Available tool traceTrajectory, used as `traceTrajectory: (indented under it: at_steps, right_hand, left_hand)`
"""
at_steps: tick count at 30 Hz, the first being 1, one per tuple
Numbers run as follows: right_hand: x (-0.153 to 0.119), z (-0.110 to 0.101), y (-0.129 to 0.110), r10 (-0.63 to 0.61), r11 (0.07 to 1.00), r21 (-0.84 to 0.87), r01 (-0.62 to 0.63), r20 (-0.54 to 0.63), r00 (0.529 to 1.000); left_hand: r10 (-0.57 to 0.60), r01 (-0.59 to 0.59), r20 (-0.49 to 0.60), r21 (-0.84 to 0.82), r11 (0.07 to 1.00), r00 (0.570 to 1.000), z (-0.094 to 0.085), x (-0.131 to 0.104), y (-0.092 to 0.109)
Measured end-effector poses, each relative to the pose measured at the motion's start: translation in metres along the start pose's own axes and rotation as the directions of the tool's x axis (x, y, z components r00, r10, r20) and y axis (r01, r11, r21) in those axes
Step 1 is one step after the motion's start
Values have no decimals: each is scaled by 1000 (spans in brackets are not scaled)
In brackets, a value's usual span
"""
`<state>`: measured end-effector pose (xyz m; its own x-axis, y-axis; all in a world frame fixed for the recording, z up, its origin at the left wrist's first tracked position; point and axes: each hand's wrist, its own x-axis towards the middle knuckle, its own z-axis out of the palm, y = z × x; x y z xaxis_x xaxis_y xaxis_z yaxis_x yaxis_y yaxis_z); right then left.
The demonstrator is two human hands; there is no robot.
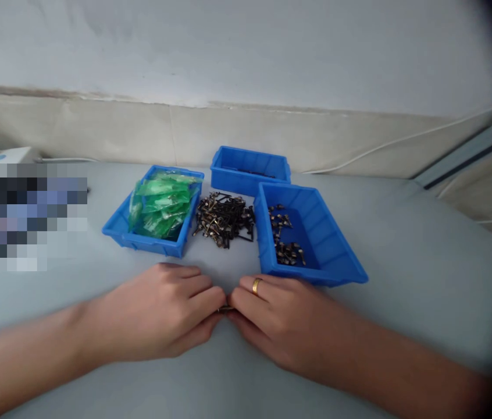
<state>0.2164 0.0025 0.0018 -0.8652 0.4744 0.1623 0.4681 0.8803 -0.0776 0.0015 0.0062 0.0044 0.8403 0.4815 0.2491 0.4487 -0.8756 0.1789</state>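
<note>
My left hand (pixel 176 311) and my right hand (pixel 270 317) meet low in the middle of the head view, fingertips almost touching. Both are closed in a pinch on a small brass-coloured metal piece (pixel 225 308), most of it hidden by the fingers. A gold ring (pixel 255 286) sits on a finger of my right hand. Just beyond the fingers lies a heap of thin dark and brassy metal parts (pixel 225 218). Close to my right hand stands a blue bin (pixel 333 244) with several short shiny metal parts along its left side.
Left of the heap, another blue bin (pixel 117 230) holds green plastic packets (pixel 165 201). A third blue bin (pixel 237 180) at the back contains some dark parts. A white cable (pixel 359 160) runs along the wall. The far-left area of the grey table (pixel 420 262) is pixelated.
</note>
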Motion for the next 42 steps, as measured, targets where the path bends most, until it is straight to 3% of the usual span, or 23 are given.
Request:
traceTrajectory:
  at_steps: [6, 13, 19, 42]
  right_hand:
    - [-1, -2, -1, 55, 998, 11, -55, 38, 998]
    - [2, -1, 0, -13, 1000, -11, 12, -22, 1000]
    - [0, -1, 1, -28, 1000, -5, 28, 56, 998]
    - [0, -4, 0, 10, 1000, 7, -10, 44, 999]
  left_hand:
    - [7, -7, -10, -1, 1000, 1000, -2, 1, 1]
    - [-4, 5, -10, 3, 1000, 1000, -2, 0, 3]
    - [-5, 5, -3, -7, 1000, 1000, -3, 2, 2]
    - [-2, 2, -6, 0, 1000, 1000, -2, 0, 2]
